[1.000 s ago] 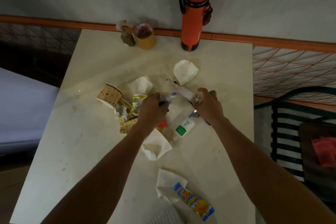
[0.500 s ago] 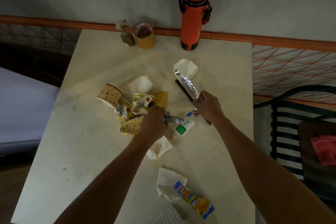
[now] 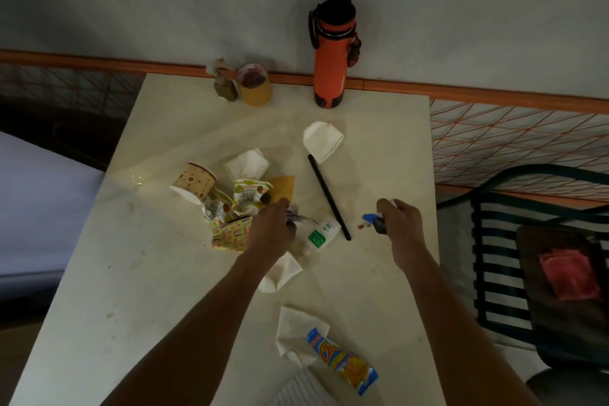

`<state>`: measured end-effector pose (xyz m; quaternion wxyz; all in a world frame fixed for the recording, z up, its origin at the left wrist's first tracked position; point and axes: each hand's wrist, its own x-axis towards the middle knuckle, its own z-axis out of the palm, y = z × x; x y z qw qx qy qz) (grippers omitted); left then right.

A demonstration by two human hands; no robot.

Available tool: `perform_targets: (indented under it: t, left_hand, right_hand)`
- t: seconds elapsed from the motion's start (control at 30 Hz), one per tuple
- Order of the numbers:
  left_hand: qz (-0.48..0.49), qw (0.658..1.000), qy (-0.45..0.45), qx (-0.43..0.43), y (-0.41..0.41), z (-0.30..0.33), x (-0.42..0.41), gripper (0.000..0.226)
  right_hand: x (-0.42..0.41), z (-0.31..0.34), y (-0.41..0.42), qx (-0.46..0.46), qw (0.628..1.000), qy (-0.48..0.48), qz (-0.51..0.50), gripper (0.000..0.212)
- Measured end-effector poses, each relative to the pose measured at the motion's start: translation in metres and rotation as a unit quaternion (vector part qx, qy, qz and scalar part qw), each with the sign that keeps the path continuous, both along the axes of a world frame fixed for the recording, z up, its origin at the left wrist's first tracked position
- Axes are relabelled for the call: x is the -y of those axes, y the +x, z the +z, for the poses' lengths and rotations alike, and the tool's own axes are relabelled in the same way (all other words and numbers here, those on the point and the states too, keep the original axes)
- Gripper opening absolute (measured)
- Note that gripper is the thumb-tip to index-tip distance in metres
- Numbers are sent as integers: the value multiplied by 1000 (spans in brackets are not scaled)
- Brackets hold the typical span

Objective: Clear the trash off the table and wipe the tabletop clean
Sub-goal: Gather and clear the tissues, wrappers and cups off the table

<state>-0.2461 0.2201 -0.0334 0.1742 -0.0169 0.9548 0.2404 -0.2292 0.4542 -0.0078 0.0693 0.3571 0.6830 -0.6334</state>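
Nearest the person, a blue-and-yellow snack wrapper (image 3: 342,362) lay across a crumpled white napkin (image 3: 298,330) at the near edge of the table (image 3: 131,273), both untouched and probably last in line for collection.

Further in, the left hand (image 3: 268,234) was curled down into the middle of the litter, its fingers closed on a small bluish scrap — what exactly it pinched could not be made out. Under its wrist sat another soiled napkin (image 3: 281,272), and just beside the knuckles a white packet with a green label (image 3: 321,234). The hand seemed placed there to rake the central heap together, since most of the trash lay within its reach.

The right hand (image 3: 400,221) was held apart from the pile, above the right side of the table, fingers curled round a small wad of wrappers showing blue and red at the front. It looked like the collecting hand, kept clear so that more could be added to it.

Beyond the left hand lay printed paper cartons (image 3: 244,198), a yellow patterned one (image 3: 230,234), a tipped spotted paper cup (image 3: 194,181) and a brown card (image 3: 281,186). A black straw (image 3: 328,196) ran diagonally between the hands, its far end touching another napkin (image 3: 323,140).

At the back edge stood an orange bottle (image 3: 333,53) and a yellow cup (image 3: 253,84) — upright and set aside, likely things to keep. Wiping had not begun.
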Motion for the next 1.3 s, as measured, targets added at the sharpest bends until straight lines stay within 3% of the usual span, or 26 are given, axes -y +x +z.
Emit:
perform_targets:
  t: [0.13,0.27,0.3,0.43,0.5,0.67,0.87,1.2,1.3]
  left_hand:
    - [91,991,96,-27,18,24,10,14]
    - [192,958,209,24,48,53,15,25]
    - [208,951,225,28,57,58,16,29]
    - [246,947,207,24,87,63,25,46]
    - [263,942,204,35,97,59,30,41]
    - [261,925,259,95,124,60,51,21]
    - [231,911,306,154,145,57,70,45]
    - [234,890,332,207,169,62,91,34]
    - [266,872,355,207,172,62,96,28]
  right_hand:
    - [-3,6,30,-39,999,-5,-18,44]
    - [7,15,55,-34,999,-9,26,10]
    - [10,17,61,-35,999,-14,31,10]
    - [24,20,79,-52,997,-55,15,19]
    - [30,21,84,-53,993,-108,-5,24]
    - [51,35,106,-12,986,-161,-42,25]
    - [73,36,129,-24,992,-118,-32,31]
    - [125,48,162,6,996,-74,45,20]
    - [133,49,169,39,997,-40,57,37]
